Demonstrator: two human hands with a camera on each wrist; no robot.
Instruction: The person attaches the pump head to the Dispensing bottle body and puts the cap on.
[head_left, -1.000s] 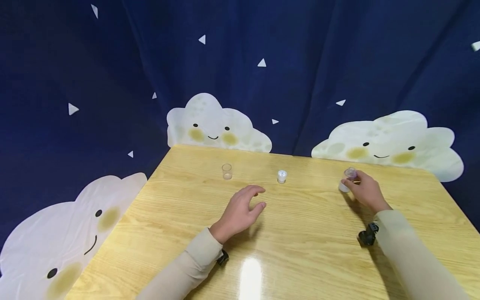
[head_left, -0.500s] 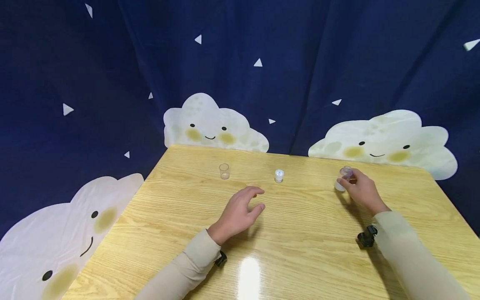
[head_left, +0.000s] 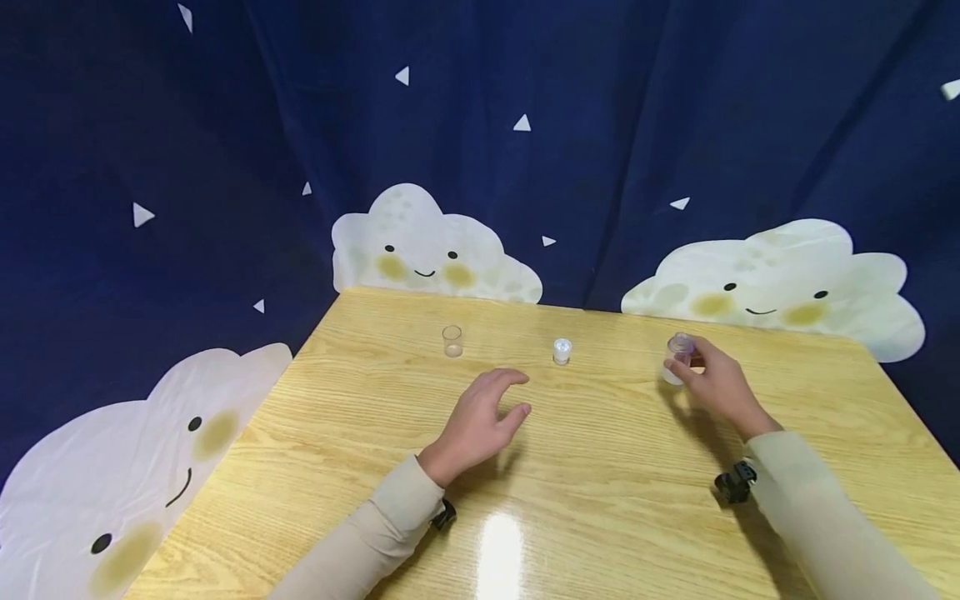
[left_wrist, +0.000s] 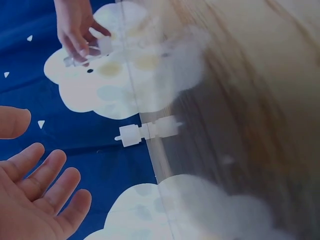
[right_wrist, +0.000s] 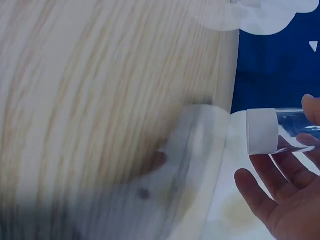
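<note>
My right hand (head_left: 716, 383) holds a small clear bottle (head_left: 678, 354) with a white lower end, fingers and thumb around its side. In the right wrist view the bottle's white end (right_wrist: 262, 131) points toward the tabletop and appears apart from it. Over the middle of the table, my left hand (head_left: 476, 425) holds nothing, its fingers and thumb spread apart. Beyond it stands a small white piece (head_left: 562, 352), which shows a narrow tip in the left wrist view. Farther left is a clear, open-topped cup (head_left: 452, 342).
The glossy wooden table (head_left: 600, 483) ends at a dark blue curtain (head_left: 480, 100) printed with white triangles and smiling clouds. A bright reflection lies on the near tabletop. Black wrist cameras sit under both sleeves.
My right hand has shifted slightly left with the bottle. The left hand, the white piece and the clear cup stay in place.
</note>
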